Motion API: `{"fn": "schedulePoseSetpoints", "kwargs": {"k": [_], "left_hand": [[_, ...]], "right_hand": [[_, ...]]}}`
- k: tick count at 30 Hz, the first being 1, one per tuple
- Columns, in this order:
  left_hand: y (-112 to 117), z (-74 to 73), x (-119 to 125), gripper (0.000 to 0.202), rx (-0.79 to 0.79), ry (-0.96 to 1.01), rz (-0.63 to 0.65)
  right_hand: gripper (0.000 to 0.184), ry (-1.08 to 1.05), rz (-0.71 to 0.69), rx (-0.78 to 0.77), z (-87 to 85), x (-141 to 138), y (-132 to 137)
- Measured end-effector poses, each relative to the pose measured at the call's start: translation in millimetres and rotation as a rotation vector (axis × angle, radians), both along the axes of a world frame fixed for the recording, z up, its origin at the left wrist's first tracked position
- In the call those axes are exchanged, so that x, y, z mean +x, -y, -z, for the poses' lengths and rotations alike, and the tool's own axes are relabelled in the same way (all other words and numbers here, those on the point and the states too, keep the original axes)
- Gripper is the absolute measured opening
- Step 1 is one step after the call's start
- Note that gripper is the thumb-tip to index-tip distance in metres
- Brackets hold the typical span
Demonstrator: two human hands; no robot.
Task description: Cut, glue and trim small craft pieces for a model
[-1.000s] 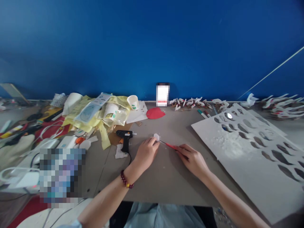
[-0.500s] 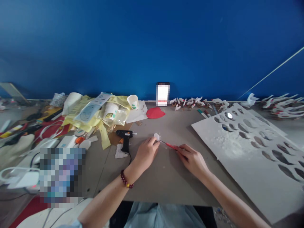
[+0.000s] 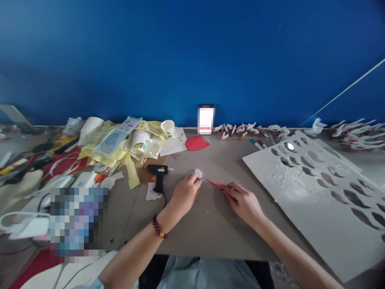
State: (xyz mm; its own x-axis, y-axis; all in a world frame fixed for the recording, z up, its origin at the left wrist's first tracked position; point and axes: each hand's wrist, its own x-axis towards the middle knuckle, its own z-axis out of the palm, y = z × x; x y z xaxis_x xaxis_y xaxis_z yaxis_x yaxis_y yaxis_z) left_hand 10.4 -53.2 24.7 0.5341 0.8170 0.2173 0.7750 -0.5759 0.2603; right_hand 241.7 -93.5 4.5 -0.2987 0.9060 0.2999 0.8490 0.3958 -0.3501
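My left hand is closed on a small white piece, and its fingertips press it to the grey table. The piece's far edge shows past the fingers; the rest is hidden. In my right hand is a slim red-handled tool with a thin metal tip, held at a low slant. That tip points left and meets the white piece near my left fingertips. Whether it is a blade or a point is too small to tell. Left of my left hand lies a black glue gun, its cord running under my wrist.
A white board with leaf-shaped cutouts and white crumbs covers the right side. At the back stand a phone and several small white shapes; a red cutout lies before them. Paper cups and yellow wrappers crowd the left.
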Motion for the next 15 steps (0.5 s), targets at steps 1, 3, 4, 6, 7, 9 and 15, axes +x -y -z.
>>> {"fn": "schedulePoseSetpoints", "kwargs": {"k": [1,3,4,6,7,9,15], "left_hand": [[0.0,-0.2,0.0,0.024,-0.003,0.000,0.000],[0.3,-0.5,0.0,0.024,-0.009,-0.002,0.002],[0.4,-0.5,0.0,0.023,-0.009,-0.004,0.002],[0.5,-0.2,0.0,0.022,-0.004,-0.009,0.001],[0.5,0.0,0.0,0.022,-0.004,-0.010,0.001],[0.3,0.3,0.1,0.022,-0.011,-0.006,0.002],[0.6,-1.0,0.6,0.023,-0.018,-0.023,0.006]], "right_hand": [[0.033,0.004,-0.002,0.004,0.2,-0.2,0.3],[0.034,0.017,-0.007,0.009,0.8,-0.7,1.0],[0.034,0.024,-0.011,0.009,1.2,-0.9,1.4],[0.035,0.040,-0.016,0.011,2.0,-1.3,2.4],[0.036,0.047,-0.018,0.015,2.3,-1.6,2.8],[0.036,0.059,-0.019,0.023,2.7,-2.3,3.6],[0.037,0.066,-0.007,0.043,1.6,-5.1,4.3]]}}
